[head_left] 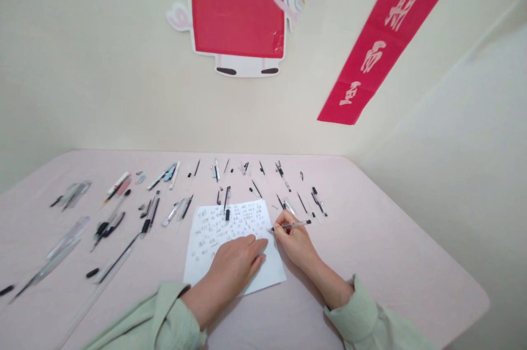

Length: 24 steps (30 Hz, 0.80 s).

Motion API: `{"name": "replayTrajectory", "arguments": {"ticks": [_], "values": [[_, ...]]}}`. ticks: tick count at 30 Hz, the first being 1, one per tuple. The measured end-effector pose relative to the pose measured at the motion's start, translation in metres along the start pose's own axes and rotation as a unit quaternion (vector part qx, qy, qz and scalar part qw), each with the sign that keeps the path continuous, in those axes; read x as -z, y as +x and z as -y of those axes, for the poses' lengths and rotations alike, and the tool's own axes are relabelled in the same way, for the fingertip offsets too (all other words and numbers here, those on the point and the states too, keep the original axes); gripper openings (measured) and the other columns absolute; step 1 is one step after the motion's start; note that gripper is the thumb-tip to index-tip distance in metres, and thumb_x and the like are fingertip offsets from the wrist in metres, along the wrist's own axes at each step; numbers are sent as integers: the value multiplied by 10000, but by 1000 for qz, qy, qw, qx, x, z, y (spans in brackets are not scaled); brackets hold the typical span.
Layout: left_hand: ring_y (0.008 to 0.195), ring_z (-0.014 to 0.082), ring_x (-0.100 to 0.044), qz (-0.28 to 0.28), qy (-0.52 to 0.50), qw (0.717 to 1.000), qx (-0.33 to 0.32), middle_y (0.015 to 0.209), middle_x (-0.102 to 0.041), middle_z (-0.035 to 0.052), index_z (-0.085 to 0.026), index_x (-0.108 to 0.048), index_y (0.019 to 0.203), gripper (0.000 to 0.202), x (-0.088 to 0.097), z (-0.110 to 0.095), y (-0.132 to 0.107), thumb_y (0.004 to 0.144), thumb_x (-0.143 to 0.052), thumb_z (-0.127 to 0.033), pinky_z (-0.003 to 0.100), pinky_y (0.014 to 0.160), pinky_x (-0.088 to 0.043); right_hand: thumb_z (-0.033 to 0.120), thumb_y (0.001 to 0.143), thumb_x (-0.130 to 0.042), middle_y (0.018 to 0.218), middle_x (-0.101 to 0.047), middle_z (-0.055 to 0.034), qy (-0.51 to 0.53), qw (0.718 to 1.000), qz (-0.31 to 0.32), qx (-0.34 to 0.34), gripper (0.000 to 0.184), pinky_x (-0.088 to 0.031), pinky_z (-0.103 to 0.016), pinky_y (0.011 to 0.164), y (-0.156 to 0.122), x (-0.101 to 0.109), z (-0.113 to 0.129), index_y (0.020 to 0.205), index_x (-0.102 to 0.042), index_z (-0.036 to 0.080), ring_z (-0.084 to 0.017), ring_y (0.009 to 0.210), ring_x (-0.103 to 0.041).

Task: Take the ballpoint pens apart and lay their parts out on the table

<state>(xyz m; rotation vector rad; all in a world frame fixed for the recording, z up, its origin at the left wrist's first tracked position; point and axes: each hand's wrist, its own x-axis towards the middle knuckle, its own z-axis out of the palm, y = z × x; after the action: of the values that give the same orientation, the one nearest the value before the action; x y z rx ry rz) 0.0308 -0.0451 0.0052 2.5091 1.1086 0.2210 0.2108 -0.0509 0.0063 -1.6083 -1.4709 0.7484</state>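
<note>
A white sheet of paper lies on the pink tabletop, its upper part covered with rows of dark handwriting. My left hand rests flat across the middle of the sheet, fingers stretched toward the right, hiding part of the writing. At the paper's right edge my right hand pinches a clear-barrelled pen. The pen slants nearly level, its tip at the sheet near the right end of a written row. A black pen cap and a dark pen part lie at the sheet's top edge.
Pen parts, refills and caps are spread in loose groups along the back and left of the pink table. A long refill and tube lie left of the paper. A pale wall with a red banner and a cartoon cutout stands behind.
</note>
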Motion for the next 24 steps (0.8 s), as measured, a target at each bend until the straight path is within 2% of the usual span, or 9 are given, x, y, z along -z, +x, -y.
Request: {"name": "replayTrajectory", "arguments": {"ticks": [5,11,16,20,22,24], "values": [[841,212,-615,0,12,1000,-1,880,-637,40,-271,-589,1080,251,1,-1,0,901,-413,-280,280,679,-428,207,764,-478,588,-464,46,5,1000,-4,3,126,-363,-260,575,0,1,0,646,-437,222,-140,578,-477],[823,221,-618,-3,23,1000,-7,873,-636,35,-272,-595,1061,241,1,0,0,903,-412,-280,289,652,-421,272,775,-495,539,-448,55,82,996,-23,-31,126,-354,-253,531,2,6,-5,672,-444,219,-133,520,-450],[829,222,-618,-1,-1,1000,1,878,-647,41,-274,-611,1072,261,1,1,-1,901,-414,-285,284,660,-413,281,795,-503,572,-457,50,65,997,-33,-26,141,-363,-250,526,3,7,-1,683,-446,216,-127,527,-450],[869,214,-617,-29,-90,995,17,909,-672,33,-273,-651,1012,302,3,2,-1,923,-366,-325,287,722,-410,258,840,-497,723,-572,5,19,998,-40,40,68,-429,-264,617,-2,5,4,836,-540,205,-150,662,-540],[862,206,-614,-47,-150,987,41,910,-679,32,-255,-667,951,368,6,3,1,937,-315,-362,288,739,-406,221,861,-486,897,-634,-43,2,993,-9,114,163,-462,-291,729,-7,2,7,996,-575,204,-174,816,-586],[796,204,-603,-61,-203,975,71,830,-672,41,-219,-663,860,438,9,3,3,938,-272,-400,292,711,-405,170,882,-451,1041,-642,-72,-24,980,37,192,292,-460,-322,835,-10,-1,9,1147,-564,220,-188,947,-586]]}}
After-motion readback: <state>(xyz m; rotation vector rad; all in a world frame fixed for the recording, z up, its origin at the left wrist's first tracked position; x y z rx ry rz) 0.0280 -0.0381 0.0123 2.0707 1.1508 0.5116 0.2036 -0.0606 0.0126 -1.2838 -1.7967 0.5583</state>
